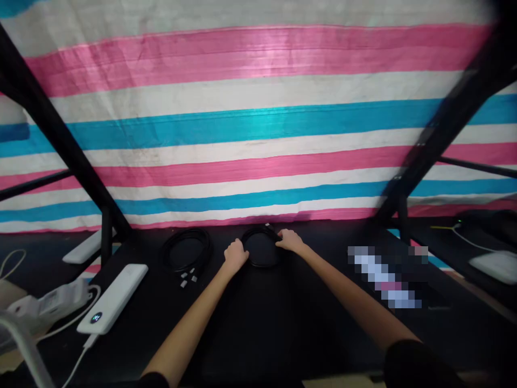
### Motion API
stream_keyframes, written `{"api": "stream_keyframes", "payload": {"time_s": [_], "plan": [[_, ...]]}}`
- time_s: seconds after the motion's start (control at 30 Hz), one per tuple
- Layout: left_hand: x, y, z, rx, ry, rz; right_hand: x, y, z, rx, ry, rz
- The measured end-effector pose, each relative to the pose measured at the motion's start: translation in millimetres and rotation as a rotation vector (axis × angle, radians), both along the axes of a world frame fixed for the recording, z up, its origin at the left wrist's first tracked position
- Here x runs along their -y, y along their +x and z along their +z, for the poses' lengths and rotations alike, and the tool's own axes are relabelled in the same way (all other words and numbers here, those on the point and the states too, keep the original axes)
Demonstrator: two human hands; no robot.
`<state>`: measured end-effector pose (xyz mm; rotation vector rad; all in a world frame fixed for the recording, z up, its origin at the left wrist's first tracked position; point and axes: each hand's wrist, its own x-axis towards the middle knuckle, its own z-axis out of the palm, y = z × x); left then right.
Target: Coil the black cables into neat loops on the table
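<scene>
Both my arms reach forward over a black table [283, 318]. My left hand [235, 254] is closed on the left side of a coiled black cable [262, 263]. My right hand [290, 240] grips the same coil at its upper right, fingers curled over it. The coil lies flat near the table's far edge. A second coil of black cables [186, 250] lies to its left, with several small white plugs [188, 279] at its near side.
A white power bank [115, 296] with a lit display and a white cord lies at the left. A white power strip [48, 303] sits further left. Black frame bars [56, 129] slant at both sides. A striped pink, blue and white tarp [258, 124] hangs behind.
</scene>
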<state>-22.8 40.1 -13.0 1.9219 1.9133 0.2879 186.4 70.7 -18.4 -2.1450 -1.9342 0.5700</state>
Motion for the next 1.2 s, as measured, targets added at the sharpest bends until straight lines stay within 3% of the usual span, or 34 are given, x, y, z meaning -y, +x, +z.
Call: {"api": "stream_keyframes", "payload": {"time_s": [0.17,0.33,0.47,0.63,0.83,1.03,1.2], "plan": [[-3.1,-4.4,2.1,0.089,0.028,-0.009,6.8,-3.0,0.5,-0.181,0.105,0.046],[4.4,-12.2,-2.2,0.42,0.156,-0.095,27.2,-4.4,9.9,-0.459,0.223,0.167],[15.8,-10.9,9.4,0.698,0.234,-0.145,41.6,-11.0,20.2,-0.627,0.355,0.218],[31.0,-9.6,26.1,0.908,0.275,-0.187,52.2,-17.6,26.7,-0.719,0.519,0.218],[42.7,-7.2,27.5,0.974,0.144,-0.214,61.5,-17.4,22.4,-0.727,0.527,0.294],[55.3,4.0,48.5,0.923,0.01,-0.371,61.3,-20.7,32.1,-0.701,0.492,0.342],[48.5,4.0,58.9,0.94,0.021,-0.299,62.6,-20.2,42.3,-0.707,0.445,0.36]]}}
